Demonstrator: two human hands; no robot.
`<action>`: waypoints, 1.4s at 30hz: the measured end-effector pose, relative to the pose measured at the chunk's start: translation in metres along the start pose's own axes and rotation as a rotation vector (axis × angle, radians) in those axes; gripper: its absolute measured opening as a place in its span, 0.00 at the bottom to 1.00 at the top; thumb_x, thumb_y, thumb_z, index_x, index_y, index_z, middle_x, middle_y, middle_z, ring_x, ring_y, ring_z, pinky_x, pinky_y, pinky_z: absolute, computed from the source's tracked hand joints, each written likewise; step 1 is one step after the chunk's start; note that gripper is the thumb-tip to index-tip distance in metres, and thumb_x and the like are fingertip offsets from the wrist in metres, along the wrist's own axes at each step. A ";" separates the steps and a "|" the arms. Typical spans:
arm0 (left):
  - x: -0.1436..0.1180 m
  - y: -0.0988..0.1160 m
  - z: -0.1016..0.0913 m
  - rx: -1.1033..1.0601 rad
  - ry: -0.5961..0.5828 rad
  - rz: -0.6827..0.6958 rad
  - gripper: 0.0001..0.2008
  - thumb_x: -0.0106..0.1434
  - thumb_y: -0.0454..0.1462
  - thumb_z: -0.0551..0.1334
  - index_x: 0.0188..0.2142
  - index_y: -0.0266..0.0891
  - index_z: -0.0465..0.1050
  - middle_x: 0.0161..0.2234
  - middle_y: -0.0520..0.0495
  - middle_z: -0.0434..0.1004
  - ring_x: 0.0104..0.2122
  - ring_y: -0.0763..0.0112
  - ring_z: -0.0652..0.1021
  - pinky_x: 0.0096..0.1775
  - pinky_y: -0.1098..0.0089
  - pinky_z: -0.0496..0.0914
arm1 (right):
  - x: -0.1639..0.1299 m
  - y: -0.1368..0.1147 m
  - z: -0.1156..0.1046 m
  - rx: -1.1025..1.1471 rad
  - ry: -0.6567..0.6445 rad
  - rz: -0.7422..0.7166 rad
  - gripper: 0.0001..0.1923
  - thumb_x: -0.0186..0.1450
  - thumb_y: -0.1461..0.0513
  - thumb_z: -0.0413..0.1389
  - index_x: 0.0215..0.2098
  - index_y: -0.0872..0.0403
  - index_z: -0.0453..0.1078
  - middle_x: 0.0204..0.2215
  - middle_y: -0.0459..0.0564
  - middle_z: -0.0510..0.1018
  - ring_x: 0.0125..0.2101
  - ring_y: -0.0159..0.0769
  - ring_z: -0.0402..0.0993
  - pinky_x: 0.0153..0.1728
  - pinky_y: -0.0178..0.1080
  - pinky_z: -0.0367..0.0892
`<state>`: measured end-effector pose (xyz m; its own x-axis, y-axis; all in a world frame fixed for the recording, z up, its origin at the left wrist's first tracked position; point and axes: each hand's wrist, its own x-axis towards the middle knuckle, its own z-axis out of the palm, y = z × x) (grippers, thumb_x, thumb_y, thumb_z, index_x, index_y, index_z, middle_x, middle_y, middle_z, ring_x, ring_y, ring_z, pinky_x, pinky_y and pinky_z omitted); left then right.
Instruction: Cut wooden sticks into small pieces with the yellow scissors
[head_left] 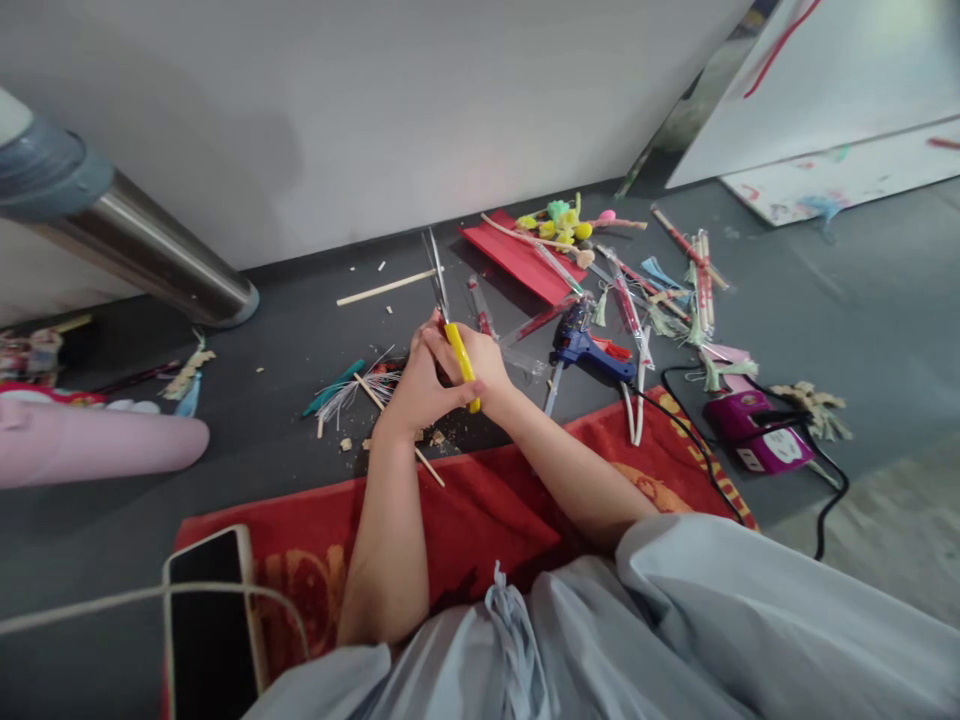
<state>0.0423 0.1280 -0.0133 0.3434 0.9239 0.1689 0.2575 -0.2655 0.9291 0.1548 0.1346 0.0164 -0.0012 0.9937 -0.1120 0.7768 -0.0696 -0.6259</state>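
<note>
1. Because the handle looks like plastic and the blades like metal, the scissors (pixel 459 352) should be light and stiff, smooth but hardly fragile.
2. They are at the hands, above the grey surface (pixel 292 400), with the blades pointing away and looking slightly parted.
3. The left hand (pixel 420 380) and right hand (pixel 487 368) are bunched together at the yellow handle; which one grips it is unclear, as most fingers are hidden.
4. The handle seems the safest hold, well behind the edges.
5. A thin stick (pixel 386 287) reaches the blades and probably snaps easily.
6. The teal tassel (pixel 330 395) lies just left of the hands; the glue gun (pixel 576 342) lies to the right.
7. The wall (pixel 450 120) limits forward room; the red cloth (pixel 300 515) lies nearer the person.
</note>
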 end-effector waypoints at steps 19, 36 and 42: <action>0.003 -0.003 -0.002 -0.210 0.082 0.003 0.43 0.43 0.56 0.68 0.55 0.41 0.61 0.60 0.36 0.59 0.62 0.51 0.59 0.62 0.52 0.54 | -0.002 0.000 0.001 -0.040 -0.017 -0.079 0.25 0.68 0.47 0.39 0.38 0.54 0.69 0.33 0.51 0.79 0.35 0.39 0.76 0.30 0.34 0.59; 0.011 0.008 -0.015 -0.749 0.804 -0.106 0.19 0.49 0.51 0.68 0.37 0.45 0.75 0.33 0.52 0.76 0.30 0.78 0.75 0.30 0.76 0.68 | -0.018 -0.021 -0.005 -0.279 -0.092 -0.091 0.34 0.64 0.38 0.35 0.41 0.55 0.65 0.34 0.55 0.80 0.36 0.47 0.77 0.32 0.38 0.63; 0.013 0.006 -0.014 -0.720 0.845 -0.024 0.17 0.49 0.51 0.69 0.33 0.44 0.75 0.27 0.55 0.73 0.27 0.81 0.73 0.33 0.76 0.70 | -0.020 -0.020 -0.005 -0.228 -0.069 -0.114 0.34 0.63 0.37 0.35 0.40 0.54 0.65 0.33 0.53 0.80 0.35 0.46 0.78 0.32 0.38 0.63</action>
<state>0.0355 0.1424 -0.0010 -0.4515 0.8901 0.0630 -0.4235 -0.2759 0.8628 0.1421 0.1168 0.0348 -0.1335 0.9851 -0.1080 0.8910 0.0716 -0.4482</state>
